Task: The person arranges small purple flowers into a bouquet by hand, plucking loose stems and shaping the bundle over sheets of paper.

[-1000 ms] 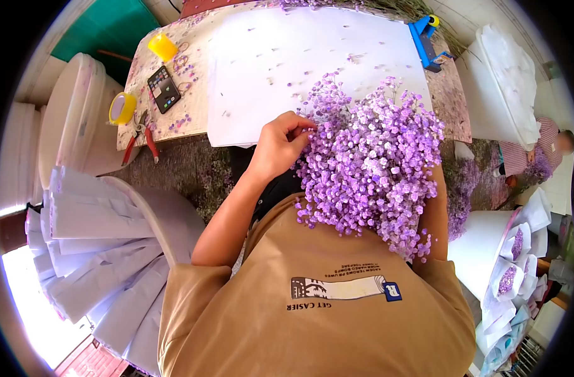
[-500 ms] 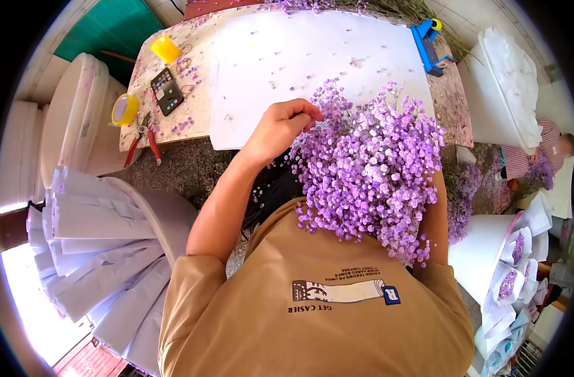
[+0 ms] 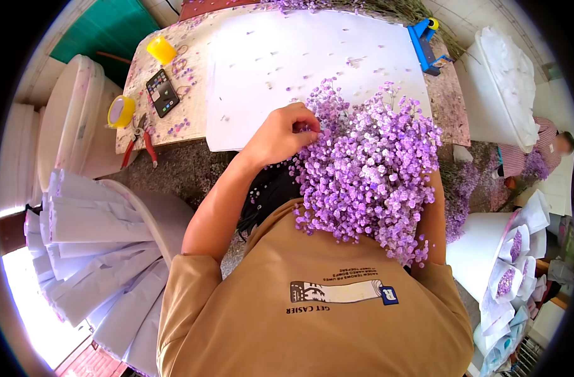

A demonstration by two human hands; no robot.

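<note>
A large bunch of purple and white small-blossomed flowers [image 3: 371, 169] rests in front of my chest, over the table's near edge. My left hand [image 3: 290, 134] is at the bunch's upper left side, its thumb and forefinger pinched together among the outer blossoms. What lies between those fingertips is too small to make out. Behind the bunch my right hand is hidden; only part of the right forearm [image 3: 430, 207] shows, and the flowers lie against it. Beyond the bunch lies a white paper sheet [image 3: 262, 69] scattered with loose petals.
On the table's left are a phone [image 3: 162, 93], yellow tape rolls [image 3: 121, 112] and red-handled pliers [image 3: 138, 141]. A blue tape dispenser [image 3: 426, 47] stands back right. Paper-wrapped bundles [image 3: 98, 217] fill a bin at left; wrapped flowers [image 3: 510, 276] stand right. Another person [image 3: 541, 151] is far right.
My left hand first moved slightly up and right along the bunch, then came down a little. Its fingers are still drawn together at the blossoms. The bunch has hardly moved.
</note>
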